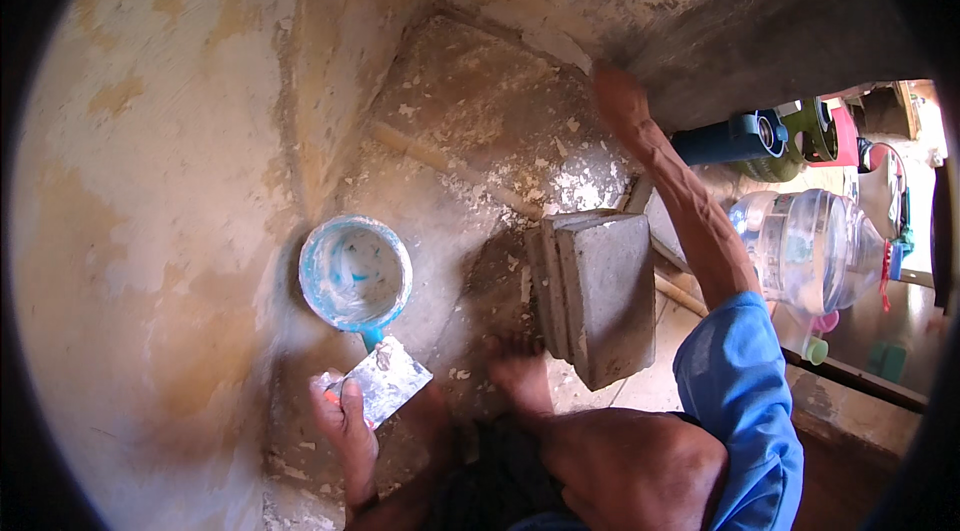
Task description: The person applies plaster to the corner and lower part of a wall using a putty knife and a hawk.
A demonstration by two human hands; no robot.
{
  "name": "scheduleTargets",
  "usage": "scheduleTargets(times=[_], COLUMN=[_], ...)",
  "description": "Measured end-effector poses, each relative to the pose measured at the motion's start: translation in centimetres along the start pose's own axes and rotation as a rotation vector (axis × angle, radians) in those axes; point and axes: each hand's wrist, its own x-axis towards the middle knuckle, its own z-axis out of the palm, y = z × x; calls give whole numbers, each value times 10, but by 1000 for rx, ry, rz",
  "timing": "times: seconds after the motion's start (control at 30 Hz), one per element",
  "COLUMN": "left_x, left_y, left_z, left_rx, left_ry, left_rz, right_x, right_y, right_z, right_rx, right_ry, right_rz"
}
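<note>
Low on the left, my left hand (347, 426) grips a broad putty knife (392, 383), its flat metal blade smeared with white filler and a bit of orange showing by the fingers. Just beyond the blade stands a blue dipper (356, 273), coated inside with white paste, its handle pointing toward me. My right arm reaches far forward, and my right hand (620, 101) is at the foot of the far wall (690, 31), beside a patch of grey plaster. That hand looks closed, but whatever is in it is hidden.
Concrete slabs (605, 296) stand by my bare foot (522, 376). White flakes (585, 186) litter the floor. On the right are a large clear water bottle (810, 251), a blue cylinder (725, 141) and a green gas cylinder (815, 136). A stained wall (150, 231) rises on the left.
</note>
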Motion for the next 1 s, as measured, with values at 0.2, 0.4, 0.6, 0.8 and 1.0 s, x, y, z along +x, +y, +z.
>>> scheduleTargets(times=[0.2,0.4,0.6,0.8,1.0], left_x=[0,-2,0,-1,1], left_y=[8,1,9,-3,0], left_z=[3,-2,3,-3,0], left_rx=[-5,12,38,-7,10], left_ry=[-12,-1,-38,15,-17], left_rz=[14,10,33,8,6], right_x=[-37,-35,-1,-39,-51], right_y=[30,21,32,58,41], right_z=[-14,-51,-9,-36,-35], right_rx=[65,73,-91,6,226], right_ry=[-48,-33,55,-4,-145], right_rz=[112,37,12,220,158])
